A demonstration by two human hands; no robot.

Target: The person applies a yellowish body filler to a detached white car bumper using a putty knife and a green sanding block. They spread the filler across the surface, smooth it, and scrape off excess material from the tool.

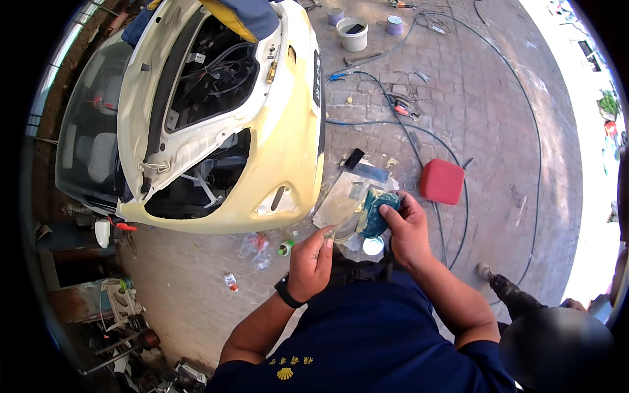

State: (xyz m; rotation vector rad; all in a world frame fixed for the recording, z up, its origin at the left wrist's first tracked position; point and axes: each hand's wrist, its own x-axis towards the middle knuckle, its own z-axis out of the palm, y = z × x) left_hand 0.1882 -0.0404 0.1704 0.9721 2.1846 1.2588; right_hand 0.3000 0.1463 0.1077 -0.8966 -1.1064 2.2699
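one cream car front stands open on the brick ground. one red block lies beside one blue hose. the right hand grips one teal pad; the left hand pinches one flat scraper just beside it.

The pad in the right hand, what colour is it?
Teal-green pad, seen in the head view.

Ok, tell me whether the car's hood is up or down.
Up: the hood is raised, and the engine bay with its wiring lies exposed.
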